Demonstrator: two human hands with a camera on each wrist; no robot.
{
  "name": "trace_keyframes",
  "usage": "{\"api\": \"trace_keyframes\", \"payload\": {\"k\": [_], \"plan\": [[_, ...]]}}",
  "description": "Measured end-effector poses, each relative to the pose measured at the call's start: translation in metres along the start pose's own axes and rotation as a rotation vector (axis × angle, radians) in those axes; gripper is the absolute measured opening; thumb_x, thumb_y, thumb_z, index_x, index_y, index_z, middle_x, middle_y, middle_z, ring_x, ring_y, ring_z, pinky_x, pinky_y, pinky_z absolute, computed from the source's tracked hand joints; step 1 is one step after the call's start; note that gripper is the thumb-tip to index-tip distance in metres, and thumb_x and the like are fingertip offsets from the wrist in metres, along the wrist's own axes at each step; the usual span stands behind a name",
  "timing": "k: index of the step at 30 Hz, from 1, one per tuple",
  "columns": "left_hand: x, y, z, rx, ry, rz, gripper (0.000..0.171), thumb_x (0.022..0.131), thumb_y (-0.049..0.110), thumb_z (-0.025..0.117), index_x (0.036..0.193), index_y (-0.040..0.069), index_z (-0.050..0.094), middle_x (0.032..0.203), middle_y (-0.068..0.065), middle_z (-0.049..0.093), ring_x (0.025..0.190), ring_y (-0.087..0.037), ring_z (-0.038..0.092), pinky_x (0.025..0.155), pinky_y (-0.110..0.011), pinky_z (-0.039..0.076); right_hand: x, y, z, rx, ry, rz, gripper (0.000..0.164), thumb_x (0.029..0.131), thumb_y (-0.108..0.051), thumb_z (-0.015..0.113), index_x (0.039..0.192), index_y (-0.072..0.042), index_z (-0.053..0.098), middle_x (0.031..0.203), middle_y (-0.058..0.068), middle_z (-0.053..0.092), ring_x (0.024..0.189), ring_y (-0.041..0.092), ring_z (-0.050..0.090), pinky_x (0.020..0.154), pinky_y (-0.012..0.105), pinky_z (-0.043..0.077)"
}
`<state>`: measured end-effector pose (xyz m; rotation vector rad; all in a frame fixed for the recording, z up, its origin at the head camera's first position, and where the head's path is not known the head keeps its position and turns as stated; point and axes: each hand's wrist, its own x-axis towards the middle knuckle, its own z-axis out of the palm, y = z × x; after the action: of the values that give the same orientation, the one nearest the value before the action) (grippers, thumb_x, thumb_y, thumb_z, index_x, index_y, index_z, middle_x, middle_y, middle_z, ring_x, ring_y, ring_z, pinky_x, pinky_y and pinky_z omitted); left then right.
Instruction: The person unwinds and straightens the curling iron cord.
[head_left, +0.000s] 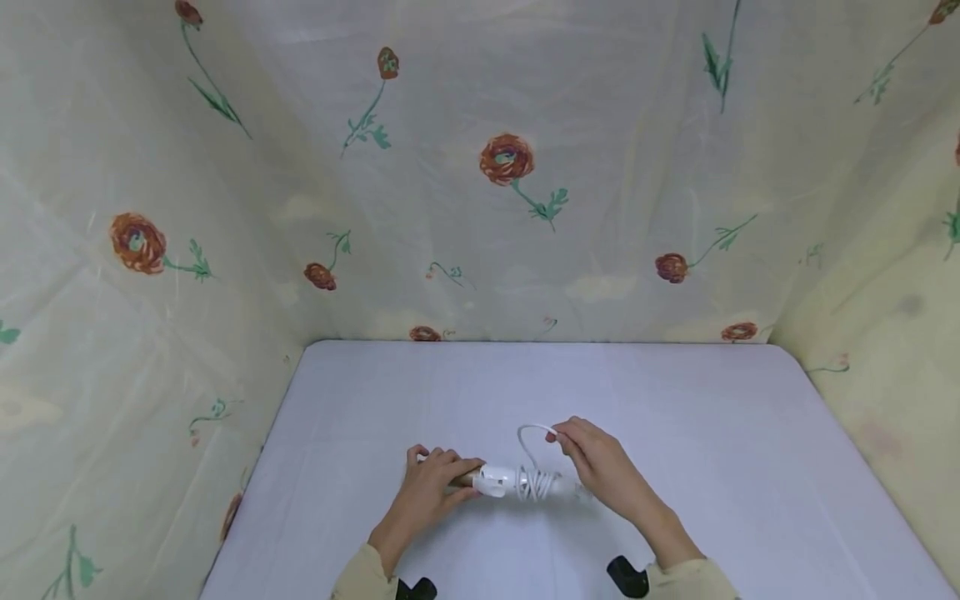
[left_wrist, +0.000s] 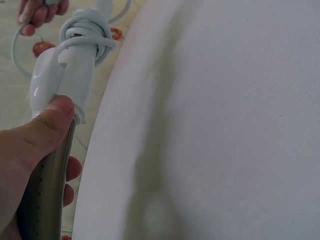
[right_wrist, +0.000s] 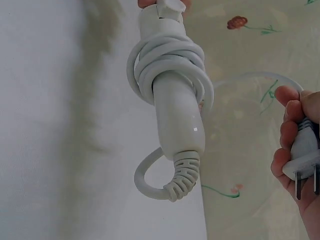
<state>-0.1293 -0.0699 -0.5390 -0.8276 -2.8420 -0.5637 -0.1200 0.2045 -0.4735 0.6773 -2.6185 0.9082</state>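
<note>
Barrel point(left_wrist: 47, 200) cropped by left wrist view's bottom, plug point(right_wrist: 303, 144) hidden in head view

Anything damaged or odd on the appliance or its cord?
Nothing looks damaged. The cord is wound in uneven, overlapping loops around the white handle, but no break shows; the plug in the right hand looks intact. The left hand hides part of the barrel.
</note>
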Motion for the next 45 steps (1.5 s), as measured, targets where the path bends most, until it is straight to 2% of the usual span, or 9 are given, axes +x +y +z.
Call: {"api": "trace_keyframes", "payload": {"k": [10, 18, 25, 29, 34, 39, 45], "plan": [[-0.002, -0.003, 0.003, -0.003, -0.066, 0.028, 0.042, 0.079, 0.049, 0.066, 0.119, 0.036, 0.063, 0.097, 0.012, 0.066, 0.088, -0.008, 0.055, 0.09, -0.046, 0.026, -0.002, 0.021, 0.008, 0.0, -0.017, 0.117, 0.013, 0.094, -0.004, 0.054, 0.096, -0.01, 0.065, 0.076, -0.008, 0.054, 0.068, 0.002, 0.044, 0.061, 0.022, 0.042], [-0.003, -0.006, 0.006, -0.032, -0.108, 0.073, 0.042, 0.081, 0.05, 0.063, 0.12, 0.036, 0.063, 0.098, 0.014, 0.066, 0.088, -0.006, 0.055, 0.089, -0.045, 0.024, -0.008, 0.038, 0.019, 0.001, -0.021, 0.17, 0.012, 0.094, -0.002, 0.055, 0.096, -0.008, 0.066, 0.076, -0.004, 0.056, 0.068, 0.003, 0.045, 0.063, 0.024, 0.043], [-0.003, -0.007, 0.004, -0.043, -0.132, 0.076, 0.043, 0.081, 0.051, 0.063, 0.121, 0.036, 0.062, 0.097, 0.015, 0.066, 0.089, -0.005, 0.055, 0.091, -0.046, 0.025, -0.017, 0.055, 0.03, 0.018, -0.015, 0.25, 0.013, 0.093, -0.002, 0.055, 0.093, -0.008, 0.066, 0.075, -0.001, 0.059, 0.068, 0.003, 0.047, 0.063, 0.025, 0.044], [-0.004, -0.008, 0.004, -0.06, -0.16, 0.073, 0.043, 0.081, 0.052, 0.062, 0.121, 0.037, 0.062, 0.096, 0.017, 0.065, 0.088, -0.003, 0.053, 0.092, -0.046, 0.024, -0.023, 0.063, 0.037, 0.001, -0.026, 0.251, 0.012, 0.093, -0.003, 0.057, 0.093, -0.009, 0.067, 0.072, -0.005, 0.055, 0.067, 0.002, 0.046, 0.064, 0.025, 0.043], [-0.004, -0.008, 0.004, -0.102, -0.152, 0.085, 0.044, 0.082, 0.052, 0.06, 0.122, 0.036, 0.061, 0.098, 0.017, 0.065, 0.09, -0.003, 0.054, 0.092, -0.047, 0.024, -0.029, 0.071, 0.043, -0.046, -0.066, 0.266, 0.012, 0.093, -0.006, 0.057, 0.094, -0.011, 0.067, 0.073, -0.01, 0.053, 0.068, 0.003, 0.047, 0.066, 0.027, 0.045], [-0.003, -0.006, 0.002, -0.143, -0.141, 0.094, 0.043, 0.082, 0.051, 0.061, 0.123, 0.036, 0.061, 0.099, 0.016, 0.066, 0.09, -0.003, 0.054, 0.093, -0.047, 0.024, -0.035, 0.078, 0.051, -0.099, -0.1, 0.283, 0.011, 0.093, -0.009, 0.058, 0.096, -0.011, 0.068, 0.078, -0.009, 0.059, 0.073, 0.007, 0.056, 0.072, 0.033, 0.048], [-0.004, -0.005, 0.001, -0.151, -0.157, 0.081, 0.042, 0.082, 0.051, 0.061, 0.122, 0.037, 0.06, 0.101, 0.017, 0.065, 0.092, -0.002, 0.055, 0.093, -0.048, 0.023, -0.043, 0.08, 0.064, -0.188, -0.034, 0.247, 0.009, 0.089, -0.01, 0.063, 0.094, -0.012, 0.07, 0.082, -0.003, 0.067, 0.079, 0.016, 0.062, 0.083, 0.045, 0.044]]}}
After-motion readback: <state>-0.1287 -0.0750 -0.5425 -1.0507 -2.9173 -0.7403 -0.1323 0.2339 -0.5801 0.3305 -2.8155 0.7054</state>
